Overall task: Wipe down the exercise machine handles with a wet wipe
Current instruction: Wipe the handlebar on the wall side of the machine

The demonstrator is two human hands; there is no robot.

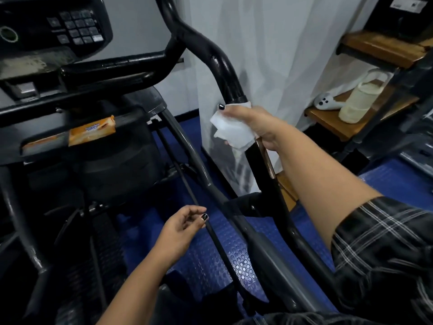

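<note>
Blue studded floor point(236, 259), white curtain point(269, 55) behind. At frame centre, your right hand point(255, 124) grips the wipe point(232, 131) around the black handle point(225, 73), fingers curled. Lower centre, your left hand point(182, 227) hangs empty, fingers loosely curled.

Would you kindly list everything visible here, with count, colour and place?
handle: one, black, upright, centre right
wet wipe: one, white, wrapped round the handle
console: one, black, top left
wipes pack: one, orange, on a ledge below the console
floor mat: one, blue, bottom centre
curtain: one, white, behind the handle
shelves: two, brown, far right
controller: one, white, lower shelf
container: one, cream, beside the controller
left hand: one, empty, low centre
right hand: one, gripping the wet wipe on the handle
</note>
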